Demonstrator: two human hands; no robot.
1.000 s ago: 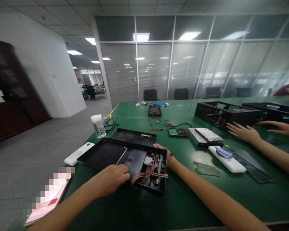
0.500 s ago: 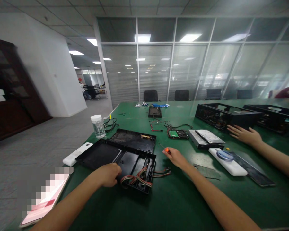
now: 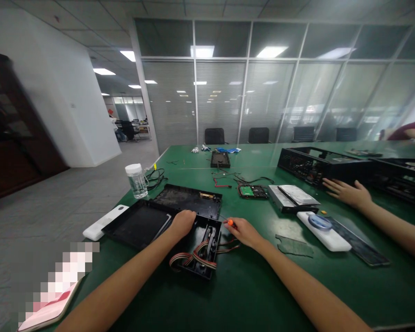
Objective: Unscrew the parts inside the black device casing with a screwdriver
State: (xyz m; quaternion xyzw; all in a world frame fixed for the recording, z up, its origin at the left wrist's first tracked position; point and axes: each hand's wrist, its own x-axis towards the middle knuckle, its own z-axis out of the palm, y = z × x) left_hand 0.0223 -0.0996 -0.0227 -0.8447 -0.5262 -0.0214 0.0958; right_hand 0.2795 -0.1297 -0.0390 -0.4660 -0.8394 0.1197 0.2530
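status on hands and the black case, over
Left hand on black case. Right hand holds orange screwdriver beside it. Ribbon cable trails over front edge.

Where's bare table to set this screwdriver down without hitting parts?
Bare table right of the right forearm, nearer than the torn film and power bank. Also between the forearms, below the open case. Crowded beyond the right hand with the screwdriver: cables, circuit board, drive.

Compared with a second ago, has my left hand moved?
Yes. The left hand slid away from me across the open black case, toward the flat black panel behind it.
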